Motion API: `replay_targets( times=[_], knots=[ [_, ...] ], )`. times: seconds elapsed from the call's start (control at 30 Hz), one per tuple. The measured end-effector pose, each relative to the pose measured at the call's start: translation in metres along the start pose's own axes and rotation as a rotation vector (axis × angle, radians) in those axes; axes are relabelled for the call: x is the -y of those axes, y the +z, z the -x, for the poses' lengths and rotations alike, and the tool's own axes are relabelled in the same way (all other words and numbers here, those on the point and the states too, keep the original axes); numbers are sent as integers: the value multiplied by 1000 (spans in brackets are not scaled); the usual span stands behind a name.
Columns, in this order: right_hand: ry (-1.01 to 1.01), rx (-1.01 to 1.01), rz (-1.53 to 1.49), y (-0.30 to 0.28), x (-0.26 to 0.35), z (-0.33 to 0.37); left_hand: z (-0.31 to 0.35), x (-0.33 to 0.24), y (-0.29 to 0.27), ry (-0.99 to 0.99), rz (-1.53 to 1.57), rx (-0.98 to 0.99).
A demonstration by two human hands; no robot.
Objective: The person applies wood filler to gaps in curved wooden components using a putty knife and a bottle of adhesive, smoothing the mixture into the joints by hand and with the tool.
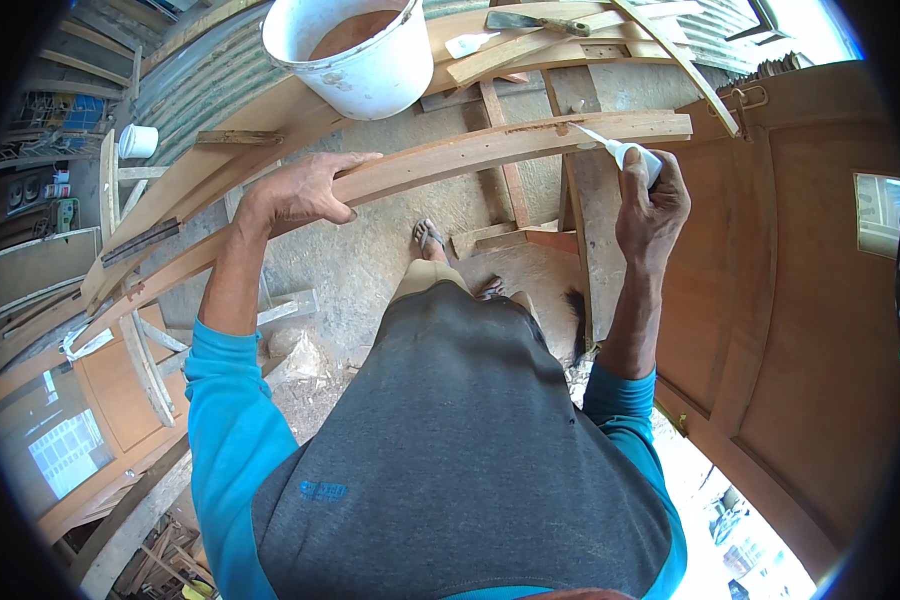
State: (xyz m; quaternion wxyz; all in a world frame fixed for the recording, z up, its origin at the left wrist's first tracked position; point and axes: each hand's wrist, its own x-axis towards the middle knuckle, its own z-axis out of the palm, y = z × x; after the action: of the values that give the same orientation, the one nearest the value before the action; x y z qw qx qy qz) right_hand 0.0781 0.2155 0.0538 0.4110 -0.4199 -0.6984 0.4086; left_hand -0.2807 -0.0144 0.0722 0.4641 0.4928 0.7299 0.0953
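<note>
A long wooden plank [490, 150] runs across in front of me, from the right down to the far left. My left hand [310, 190] grips it near the middle, thumb on the near side and one finger stretched along the far side. The other fingers are hidden. In my right hand [654, 205] is a white squeeze bottle [638, 163], tipped so that its thin nozzle points left. The nozzle's tip is at the plank's upper edge, near its right end. Reddish-brown marks show on that edge, left of the tip.
A white bucket [370, 75] with brown material inside stands on a board at the back. Beyond lie a flat-bladed tool [537, 22] and loose wood strips [530, 45]. A brown panelled door [820, 300] stands at right. A small white tub [138, 141] sits at left.
</note>
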Motion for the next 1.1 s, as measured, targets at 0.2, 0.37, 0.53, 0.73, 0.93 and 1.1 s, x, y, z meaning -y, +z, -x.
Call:
replay_targets(
  times=[0.2, 0.37, 0.53, 0.73, 0.93, 1.1],
  knots=[
    [-29, -28, 3, 0, 2, -3, 0, 2, 0, 3, -3, -13],
    [-37, -34, 49, -3, 1, -5, 1, -1, 0, -17, 10, -4],
    [-17, -48, 33, -3, 1, -7, -1, 4, 0, -3, 9, -11],
    [-62, -69, 50, -1, 2, -8, 0, -2, -1, -20, 5, -10],
    [-61, -38, 31, -2, 2, -8, -1, 3, -3, 2, -9, -5],
    [-2, -16, 14, -1, -1, -5, -2, 4, -3, 22, -25, -9]
  ],
)
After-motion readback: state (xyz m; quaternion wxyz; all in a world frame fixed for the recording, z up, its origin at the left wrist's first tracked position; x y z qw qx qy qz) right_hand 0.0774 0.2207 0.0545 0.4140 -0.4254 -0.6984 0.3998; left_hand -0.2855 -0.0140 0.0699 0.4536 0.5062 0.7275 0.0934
